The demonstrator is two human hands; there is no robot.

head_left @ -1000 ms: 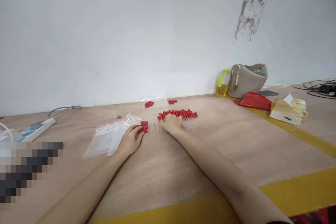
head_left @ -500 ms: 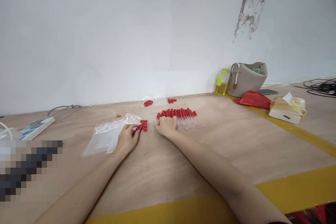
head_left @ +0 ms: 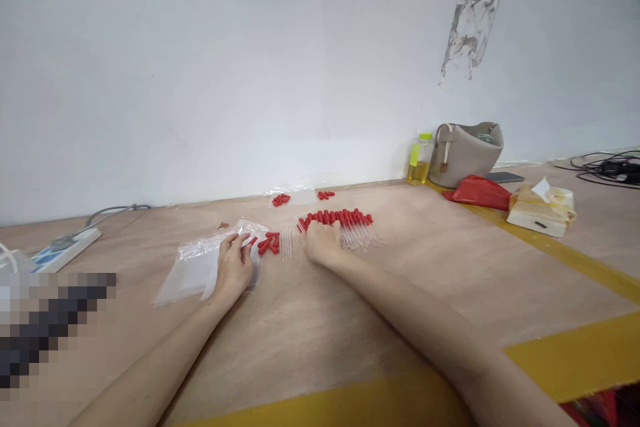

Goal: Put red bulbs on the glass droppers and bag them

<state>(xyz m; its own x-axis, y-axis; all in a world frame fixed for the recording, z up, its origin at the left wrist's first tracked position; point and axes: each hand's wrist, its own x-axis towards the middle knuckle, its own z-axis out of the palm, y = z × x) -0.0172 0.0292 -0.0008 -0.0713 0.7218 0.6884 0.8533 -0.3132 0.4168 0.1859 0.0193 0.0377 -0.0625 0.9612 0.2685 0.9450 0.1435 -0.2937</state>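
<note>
My left hand [head_left: 235, 265] pinches a small red rubber bulb [head_left: 253, 241] between thumb and fingers, above the clear zip bags [head_left: 186, 270]. Just right of it lies a loose pile of red rubber bulbs [head_left: 269, 244], and beside that a few thin clear tubes [head_left: 286, 244] side by side. My right hand [head_left: 323, 241] is closed at the left end of a row of droppers [head_left: 357, 225] with red bulbs and clear stems. Its fingertips are hidden, so what it grips cannot be made out.
Near the wall lie two small groups of red bulbs [head_left: 281, 200] around a clear bag [head_left: 303, 196]. On the right stand a bottle of yellow liquid [head_left: 419, 161], a grey bag [head_left: 465, 159], a red pouch [head_left: 477, 193] and a tissue pack [head_left: 543, 208]. A power strip [head_left: 67, 250] lies left.
My left hand has drawn back left from the bulb pile with one red bulb in its fingers. My right hand stays by the dropper row, shifted slightly. The view has tilted a little.
</note>
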